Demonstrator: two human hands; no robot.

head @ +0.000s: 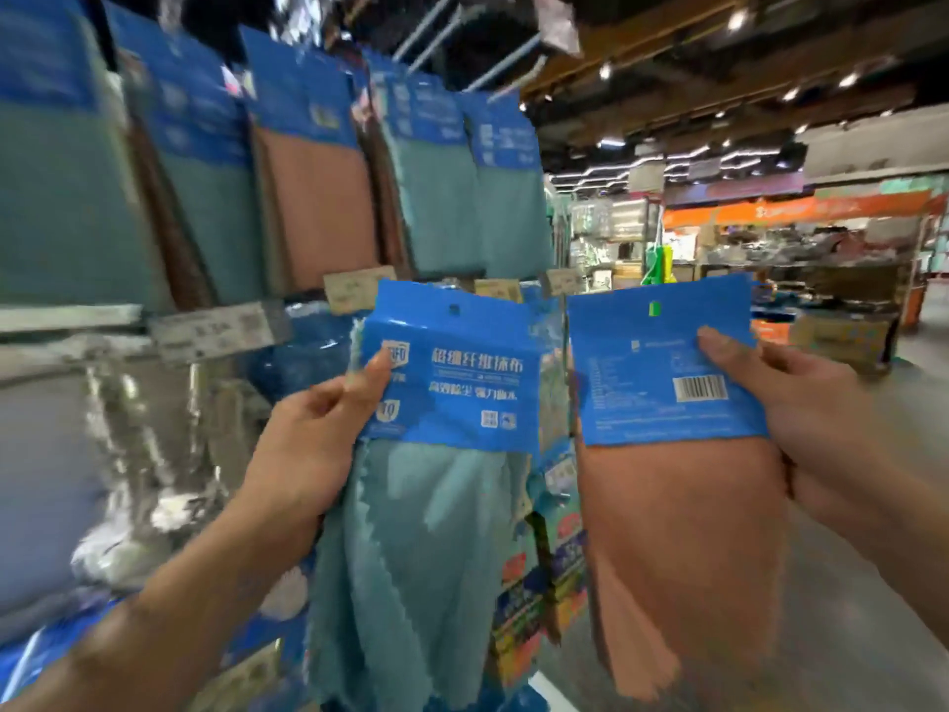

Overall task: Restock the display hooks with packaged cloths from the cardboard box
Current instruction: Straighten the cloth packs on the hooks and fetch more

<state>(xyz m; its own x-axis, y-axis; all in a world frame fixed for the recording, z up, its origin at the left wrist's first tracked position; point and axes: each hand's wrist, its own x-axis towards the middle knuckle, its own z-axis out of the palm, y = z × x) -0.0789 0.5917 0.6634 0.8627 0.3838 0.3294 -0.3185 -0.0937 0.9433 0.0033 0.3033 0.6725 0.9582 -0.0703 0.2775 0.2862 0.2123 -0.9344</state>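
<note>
My left hand (308, 434) grips a teal cloth pack (436, 531) by its blue header card, printed front toward me, thumb on the card's left edge. My right hand (801, 418) holds a salmon-pink cloth pack (683, 547) by its blue header, barcode side toward me, thumb on the card. Both packs hang upright, side by side, in front of the display. Above left, teal (441, 197) and pink hanging cloth packs (323, 208) fill the display hooks (503, 69). The cardboard box is out of view.
Price-tag strips (215, 331) run along the shelf edge under the hanging packs. Silvery packaged goods (128, 454) sit lower left. Colourful packets (534, 583) stand behind the two packs. An open aisle floor (873, 583) stretches right toward distant store displays (796, 238).
</note>
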